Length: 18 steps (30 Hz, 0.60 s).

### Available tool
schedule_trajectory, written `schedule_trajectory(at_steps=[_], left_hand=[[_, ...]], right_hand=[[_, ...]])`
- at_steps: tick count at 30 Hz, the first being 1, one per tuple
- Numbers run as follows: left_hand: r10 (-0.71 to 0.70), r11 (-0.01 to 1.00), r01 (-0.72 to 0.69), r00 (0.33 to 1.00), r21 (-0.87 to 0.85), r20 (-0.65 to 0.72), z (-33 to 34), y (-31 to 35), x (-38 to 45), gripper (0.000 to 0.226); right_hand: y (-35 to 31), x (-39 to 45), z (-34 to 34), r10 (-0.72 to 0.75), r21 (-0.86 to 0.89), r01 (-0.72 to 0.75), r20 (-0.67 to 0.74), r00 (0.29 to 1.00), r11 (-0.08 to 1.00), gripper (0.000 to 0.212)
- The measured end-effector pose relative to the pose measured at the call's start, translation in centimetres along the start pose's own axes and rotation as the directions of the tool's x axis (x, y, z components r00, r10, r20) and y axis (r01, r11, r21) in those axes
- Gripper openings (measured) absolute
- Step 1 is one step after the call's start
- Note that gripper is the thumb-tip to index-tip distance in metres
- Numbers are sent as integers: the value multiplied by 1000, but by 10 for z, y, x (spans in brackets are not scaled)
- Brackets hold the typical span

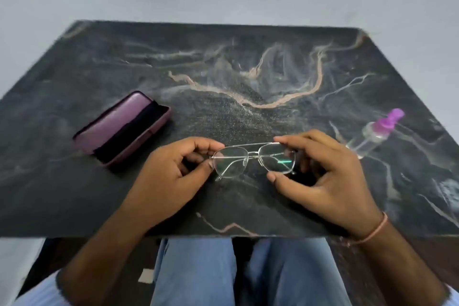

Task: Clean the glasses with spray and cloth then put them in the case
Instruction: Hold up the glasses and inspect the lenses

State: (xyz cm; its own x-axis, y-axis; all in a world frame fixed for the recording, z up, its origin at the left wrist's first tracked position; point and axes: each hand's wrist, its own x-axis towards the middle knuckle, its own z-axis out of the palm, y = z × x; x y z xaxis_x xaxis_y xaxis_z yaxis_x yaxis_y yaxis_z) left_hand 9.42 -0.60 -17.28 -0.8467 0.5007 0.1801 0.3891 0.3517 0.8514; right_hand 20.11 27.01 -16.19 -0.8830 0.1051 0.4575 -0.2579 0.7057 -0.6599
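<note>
Thin silver-framed glasses [253, 159] hang just above the dark marbled table [223, 77], lenses facing me. My left hand [173, 171] pinches the frame's left edge between thumb and fingers. My right hand [320, 176] grips the right lens rim, fingers curled over the top and thumb below. A purple glasses case [121, 129] lies open at the left, its black lining showing. A clear spray bottle [372, 136] with a purple nozzle lies on its side to the right of my right hand. No cloth is in view.
The table's near edge runs just above my knees in blue jeans [248, 273]. A pale wall stands behind the table. A thin thread bracelet [375, 231] circles my right wrist.
</note>
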Motion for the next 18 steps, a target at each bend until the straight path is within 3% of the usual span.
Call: schedule_trajectory(at_steps=[3, 9, 13, 18], left_hand=[[10, 969, -8, 1000, -248, 7, -1, 10, 0, 35], [-10, 855, -21, 998, -518, -58, 6, 24, 12, 31], [-59, 817, 1, 995, -577, -82, 10, 28, 36, 23], [-26, 848, -65, 986, -526, -163, 12, 29, 62, 21]], right_hand=[[-5, 0, -1, -11, 84, 16, -59, 998, 996, 52], [-17, 6, 6, 16, 315, 50, -203, 979, 948, 51], [-25, 22, 13, 124, 478, -15, -196, 973, 878, 53], [-19, 48, 23, 254, 740, -85, -118, 960, 667, 59]])
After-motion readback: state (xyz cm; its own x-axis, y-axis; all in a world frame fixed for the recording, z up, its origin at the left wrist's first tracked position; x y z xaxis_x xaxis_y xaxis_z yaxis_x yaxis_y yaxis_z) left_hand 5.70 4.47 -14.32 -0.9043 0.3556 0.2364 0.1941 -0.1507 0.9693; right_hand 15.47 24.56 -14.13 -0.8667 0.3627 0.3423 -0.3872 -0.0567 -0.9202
